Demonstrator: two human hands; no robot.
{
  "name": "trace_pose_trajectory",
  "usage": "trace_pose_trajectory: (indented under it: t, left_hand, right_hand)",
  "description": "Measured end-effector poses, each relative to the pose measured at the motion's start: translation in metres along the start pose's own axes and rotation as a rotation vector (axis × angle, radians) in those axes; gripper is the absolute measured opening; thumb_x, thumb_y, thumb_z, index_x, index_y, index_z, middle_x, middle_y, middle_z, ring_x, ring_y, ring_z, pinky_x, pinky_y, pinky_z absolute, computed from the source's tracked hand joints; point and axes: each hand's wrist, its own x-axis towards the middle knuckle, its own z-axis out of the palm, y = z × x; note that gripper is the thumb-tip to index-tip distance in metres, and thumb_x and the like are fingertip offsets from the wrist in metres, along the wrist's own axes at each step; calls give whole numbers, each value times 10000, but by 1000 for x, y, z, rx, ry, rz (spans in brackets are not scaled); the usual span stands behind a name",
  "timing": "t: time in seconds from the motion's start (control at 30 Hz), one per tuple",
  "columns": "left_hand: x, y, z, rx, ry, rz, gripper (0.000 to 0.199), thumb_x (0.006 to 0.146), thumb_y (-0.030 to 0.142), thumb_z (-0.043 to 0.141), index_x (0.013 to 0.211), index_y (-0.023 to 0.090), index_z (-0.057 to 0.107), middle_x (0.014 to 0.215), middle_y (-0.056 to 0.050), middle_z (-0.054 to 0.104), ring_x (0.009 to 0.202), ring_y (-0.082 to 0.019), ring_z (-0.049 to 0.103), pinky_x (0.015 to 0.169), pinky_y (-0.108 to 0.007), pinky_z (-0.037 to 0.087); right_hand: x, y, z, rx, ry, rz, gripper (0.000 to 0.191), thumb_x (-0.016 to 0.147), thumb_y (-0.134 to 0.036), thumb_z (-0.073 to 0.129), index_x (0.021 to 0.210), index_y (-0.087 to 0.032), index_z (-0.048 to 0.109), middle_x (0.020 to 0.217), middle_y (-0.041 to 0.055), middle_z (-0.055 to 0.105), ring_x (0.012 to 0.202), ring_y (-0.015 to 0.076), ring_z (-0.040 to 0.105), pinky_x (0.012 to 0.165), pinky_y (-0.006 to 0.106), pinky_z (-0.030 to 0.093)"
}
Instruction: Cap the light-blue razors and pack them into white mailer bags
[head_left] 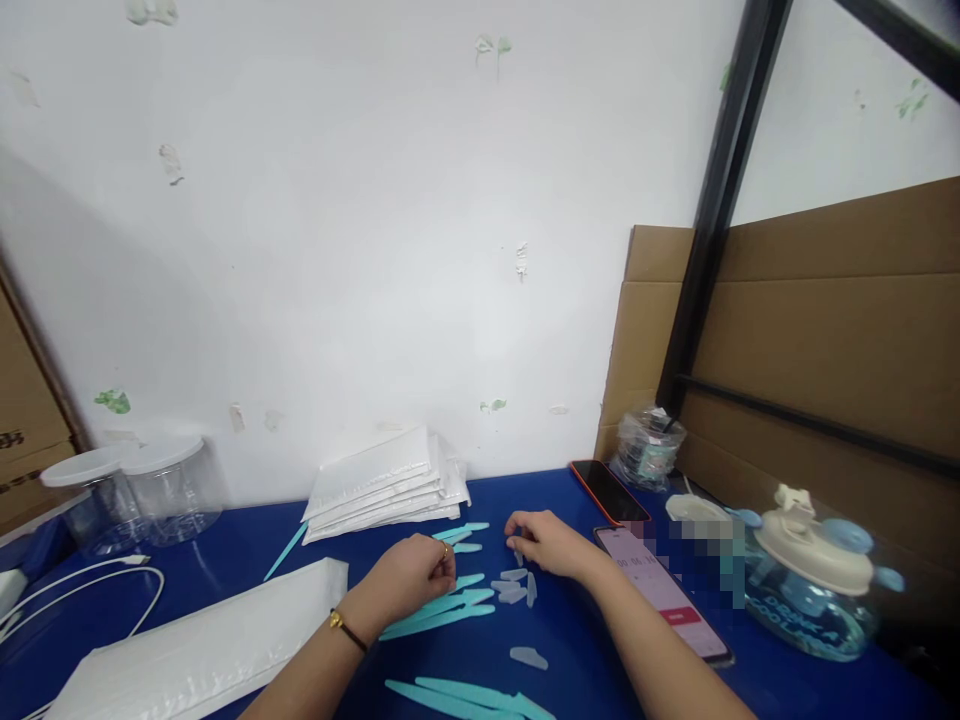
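My left hand [420, 575], its fingers curled together, hovers over a group of teal eyebrow razors [450, 605] on the blue tabletop. Whatever those fingers hold, if anything, is hidden. To its right, my right hand [547, 542] has thumb and fingers bent in a pinch, with a translucent blade cap [519, 559] at the fingertips. Just below it lies a small cluster of similar loose caps [513, 594]. One single cap [529, 657] rests nearer to me. More teal razors [465, 697] lie at the front edge of the view.
Behind the left hand are stacked white padded mailers [375, 485]; another mailer [202, 640] lies front left. Clear lidded jars [169, 490] and a white cable [82, 575] are left. Two phones [611, 490], a wrapped jar [649, 450] and a water bottle [814, 590] stand right.
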Motion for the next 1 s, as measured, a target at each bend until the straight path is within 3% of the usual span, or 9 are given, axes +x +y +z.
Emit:
trace_pose_trajectory:
  t: [0.13, 0.23, 0.5, 0.87, 1.0]
  left_hand:
    - [0, -1, 1, -9, -23, -29, 115, 721, 272, 532, 746, 219, 631, 654, 32, 637, 567, -109, 534, 495, -203, 293]
    - [2, -5, 5, 33, 4, -55, 115, 696, 320, 586, 727, 220, 634, 678, 28, 646, 597, -119, 545, 493, -211, 282]
    - [4, -6, 10, 132, 91, -75, 81, 646, 242, 583, 702, 228, 640, 724, 22, 656, 641, -129, 551, 522, -218, 295]
    - [10, -14, 15, 89, 55, -74, 138, 662, 214, 516, 722, 211, 641, 693, 7, 672, 632, -138, 576, 535, -222, 328]
    - [13, -19, 19, 39, 46, -103, 137, 649, 223, 522, 719, 206, 638, 683, 9, 670, 611, -132, 576, 515, -215, 322]
  right_hand:
    - [1, 6, -1, -92, 44, -119, 237, 747, -95, 532, 911, -211, 659, 748, -3, 609, 649, 113, 540, 589, 192, 373]
    - [3, 11, 1, -132, 29, -156, 210, 699, -88, 591, 851, -202, 680, 786, 4, 601, 650, 108, 542, 586, 186, 377]
    - [7, 9, 7, -122, 63, -184, 79, 713, -181, 668, 785, -199, 695, 798, 3, 605, 671, 111, 558, 589, 186, 388]
    - [10, -9, 19, -91, 58, -184, 130, 782, -175, 557, 767, -169, 686, 776, 18, 609, 641, 105, 548, 578, 197, 398]
    - [14, -9, 22, 58, -34, -120, 135, 744, -137, 549, 740, -147, 684, 708, 11, 624, 584, 94, 536, 510, 184, 385]
